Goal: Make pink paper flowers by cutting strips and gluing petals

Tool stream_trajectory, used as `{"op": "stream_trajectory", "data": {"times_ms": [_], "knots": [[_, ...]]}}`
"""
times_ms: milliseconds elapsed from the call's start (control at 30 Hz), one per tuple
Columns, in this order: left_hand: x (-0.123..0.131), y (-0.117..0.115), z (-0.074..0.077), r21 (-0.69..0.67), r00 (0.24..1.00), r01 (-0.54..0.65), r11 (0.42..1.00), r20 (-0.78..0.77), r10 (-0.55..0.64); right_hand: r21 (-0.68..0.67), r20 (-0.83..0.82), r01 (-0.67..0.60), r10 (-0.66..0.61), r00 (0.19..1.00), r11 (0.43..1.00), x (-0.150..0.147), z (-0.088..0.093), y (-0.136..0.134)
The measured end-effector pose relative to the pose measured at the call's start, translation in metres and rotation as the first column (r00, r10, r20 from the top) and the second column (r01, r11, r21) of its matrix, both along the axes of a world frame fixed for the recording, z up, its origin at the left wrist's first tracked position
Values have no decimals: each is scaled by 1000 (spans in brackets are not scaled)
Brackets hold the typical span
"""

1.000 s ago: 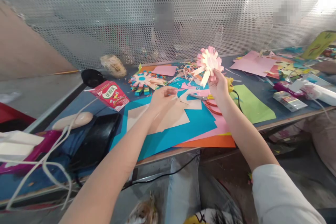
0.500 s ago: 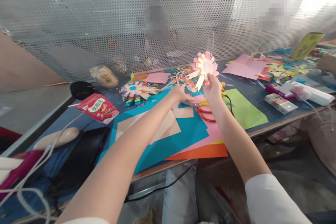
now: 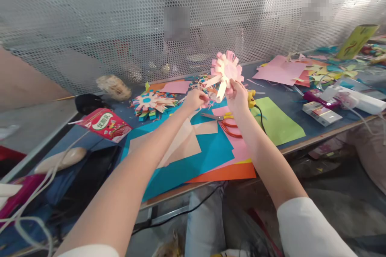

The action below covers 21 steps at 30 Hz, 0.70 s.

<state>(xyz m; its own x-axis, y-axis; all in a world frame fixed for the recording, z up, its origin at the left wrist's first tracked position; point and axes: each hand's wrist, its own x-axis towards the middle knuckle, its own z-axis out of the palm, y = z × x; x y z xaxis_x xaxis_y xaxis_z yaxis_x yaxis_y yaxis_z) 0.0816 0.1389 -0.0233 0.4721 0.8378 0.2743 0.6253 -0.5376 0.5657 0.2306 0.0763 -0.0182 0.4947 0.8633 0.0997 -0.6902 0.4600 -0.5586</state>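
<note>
A pink and cream paper rosette (image 3: pixel 231 68) with fringed petals and two hanging tails is gripped by its lower edge in my right hand (image 3: pixel 237 96), above the table. My left hand (image 3: pixel 194 101) hovers to the left of the tails, its fingers pinched together; what is between them, if anything, is too small to make out. Below the hands, red-handled scissors (image 3: pixel 229 129) lie on pink paper and a blue sheet (image 3: pixel 215 146). Cream paper pieces (image 3: pixel 183 144) rest on the blue sheet. A finished-looking multicoloured paper flower (image 3: pixel 150 103) lies to the left of my left hand.
A yellow glue gun (image 3: pixel 251 98) with a black cord lies by a green sheet (image 3: pixel 279 122). On the left are a red drink carton (image 3: pixel 106 124) and a black phone-like slab (image 3: pixel 90 172). Pink sheets (image 3: pixel 280 70) and scraps lie right. A perforated metal screen (image 3: pixel 126 16) stands behind.
My left hand has drawn back to the left from above the scissors, and its fingers have closed together. My right hand still holds the rosette, turned slightly. The view has shifted a little.
</note>
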Motion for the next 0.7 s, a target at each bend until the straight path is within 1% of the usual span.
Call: {"op": "stream_trajectory", "data": {"times_ms": [33, 67, 133, 200, 233, 267, 300, 333, 367, 400, 433, 467, 500, 533, 600, 667, 700], "knots": [[-3, 6, 9, -20, 996, -30, 999, 81, 32, 8, -7, 0, 0, 1000, 1000, -1, 2, -2], [-5, 14, 21, -6, 991, -51, 999, 122, 51, 17, -16, 4, -4, 1000, 1000, -3, 4, -5], [-7, 30, 50, 29, 978, -79, 996, 196, 71, 23, -45, 25, -24, 999, 999, -5, 8, -9], [-4, 49, 80, 53, 915, -43, 998, 402, 18, 8, -81, 54, -53, 995, 999, -6, 13, -12], [0, 58, 93, 97, 874, -46, 994, 487, -7, 2, -94, 67, -66, 993, 998, -6, 15, -14], [7, 68, 102, 149, 837, -62, 987, 547, -30, 0, -102, 75, -75, 992, 997, -7, 16, -15], [14, 77, 108, 203, 808, -120, 972, 589, -23, 9, -101, 80, -79, 992, 997, -7, 18, -15], [23, 85, 110, 251, 792, -193, 949, 610, -1, 22, -96, 80, -78, 992, 997, -7, 18, -16], [32, 91, 107, 288, 818, -240, 927, 574, 33, 37, -91, 81, -77, 993, 996, -7, 18, -16], [42, 95, 101, 313, 866, -260, 913, 494, 77, 49, -83, 81, -76, 994, 996, -7, 18, -16], [50, 96, 91, 323, 914, -251, 913, 388, 115, 53, -78, 83, -78, 994, 995, -6, 18, -16], [56, 96, 81, 313, 956, -221, 924, 255, 142, 51, -76, 88, -84, 994, 995, -6, 18, -15], [60, 93, 70, 290, 981, -184, 939, 112, 158, 43, -77, 92, -89, 993, 995, -5, 17, -15], [61, 90, 61, 268, 986, -154, 951, -20, 165, 32, -82, 96, -94, 992, 995, -5, 17, -15], [53, 80, 48, 271, 963, -127, 954, -198, 184, 16, -91, 101, -99, 991, 995, -4, 17, -15], [36, 70, 42, 314, 940, -84, 946, -291, 180, 19, -71, 97, -96, 993, 995, -5, 19, -16], [25, 64, 40, 335, 943, -57, 941, -290, 161, 27, -48, 95, -94, 994, 995, -6, 20, -17]]}}
